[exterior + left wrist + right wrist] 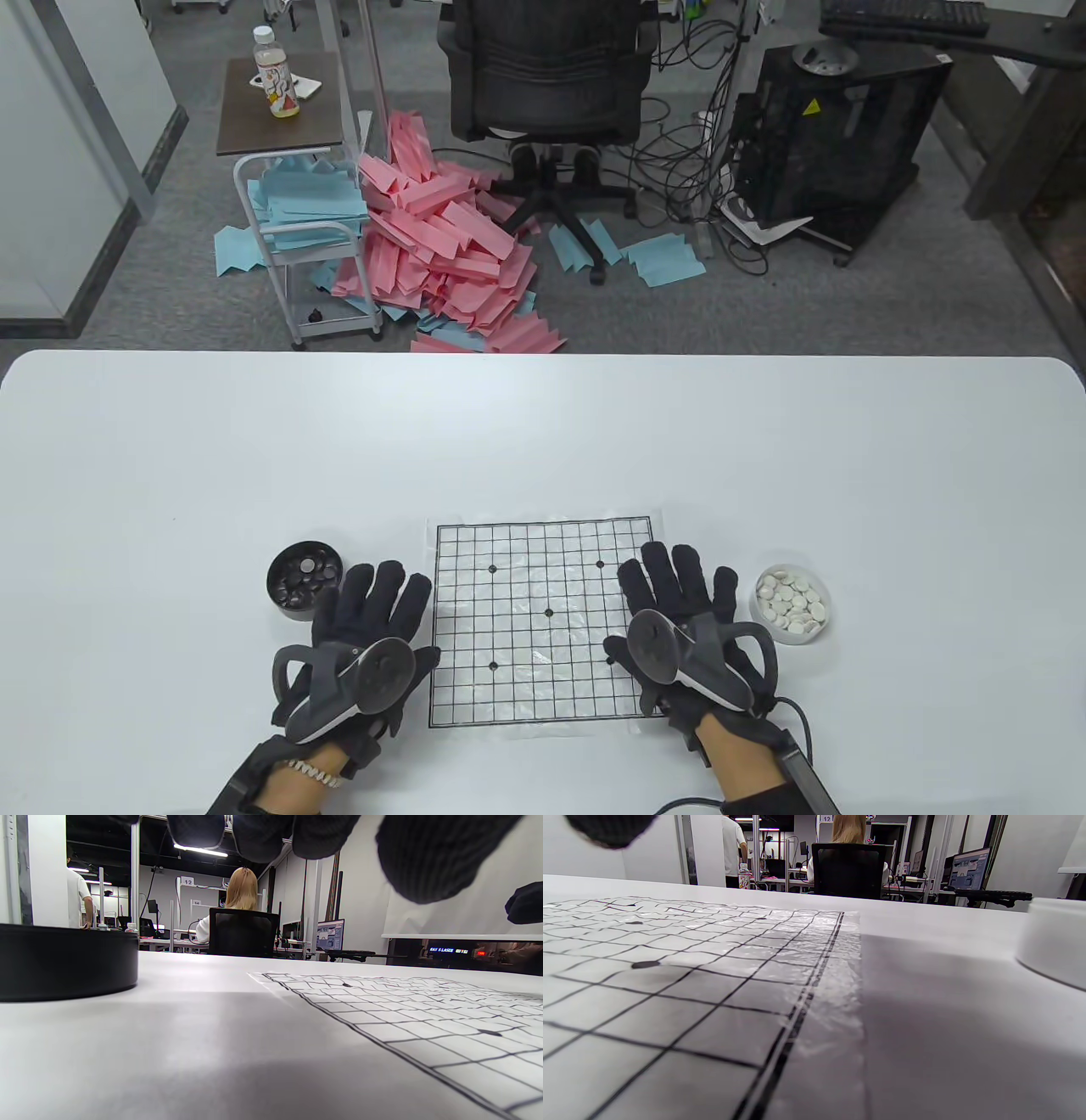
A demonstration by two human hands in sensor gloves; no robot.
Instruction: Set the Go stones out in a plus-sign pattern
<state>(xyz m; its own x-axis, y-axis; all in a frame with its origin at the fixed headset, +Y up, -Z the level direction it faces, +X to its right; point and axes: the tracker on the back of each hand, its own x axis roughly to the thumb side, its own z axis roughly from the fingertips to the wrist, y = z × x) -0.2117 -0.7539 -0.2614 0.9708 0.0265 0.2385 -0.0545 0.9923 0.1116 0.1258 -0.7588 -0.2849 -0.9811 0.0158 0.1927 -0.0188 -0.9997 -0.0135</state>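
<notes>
A paper Go grid (pixel 543 624) lies flat near the table's front edge, with no stones on it; it also shows in the left wrist view (pixel 424 1010) and the right wrist view (pixel 670 963). A black bowl (pixel 305 579) of black stones stands left of it, also in the left wrist view (pixel 63 961). A white bowl (pixel 792 603) of white stones stands right of it, also in the right wrist view (pixel 1054 942). My left hand (pixel 373 611) rests flat on the table between black bowl and grid, fingers spread, empty. My right hand (pixel 679 594) rests flat over the grid's right edge, empty.
The white table (pixel 543 441) stretches wide behind the grid. Beyond its far edge are an office chair (pixel 543 93), piles of pink and blue paper (pixel 433 246), a small cart (pixel 297 238) and a black computer case (pixel 836 127).
</notes>
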